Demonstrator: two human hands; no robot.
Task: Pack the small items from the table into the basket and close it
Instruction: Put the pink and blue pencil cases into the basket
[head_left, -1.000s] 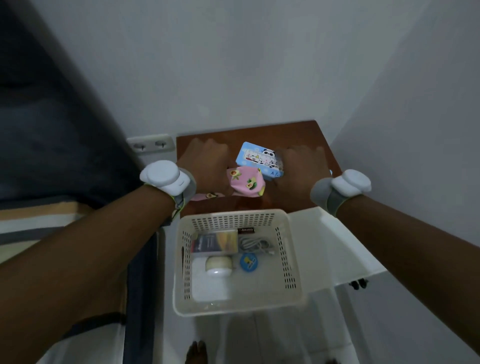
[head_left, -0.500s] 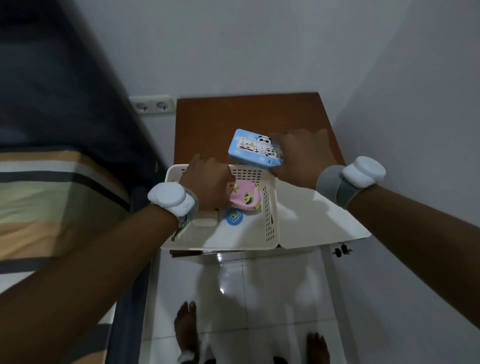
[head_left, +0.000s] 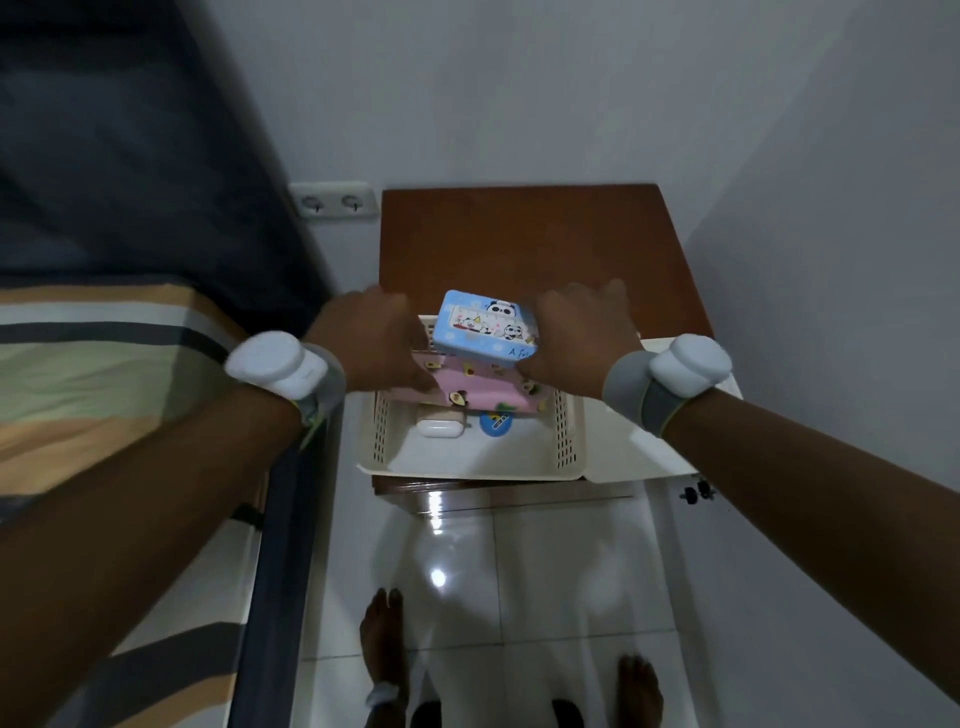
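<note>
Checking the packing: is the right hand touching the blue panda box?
Touching. The head view shows the right hand gripping the blue panda box's right end, above the basket.

blue panda box (head_left: 485, 332) tilted above cream basket (head_left: 472, 462) | pink pouch (head_left: 483, 392) beneath

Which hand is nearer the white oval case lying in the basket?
Left. The left hand grips the pink avocado-print pouch just above the white oval case; the right hand holds the blue panda-print box, farther off to the right.
</note>
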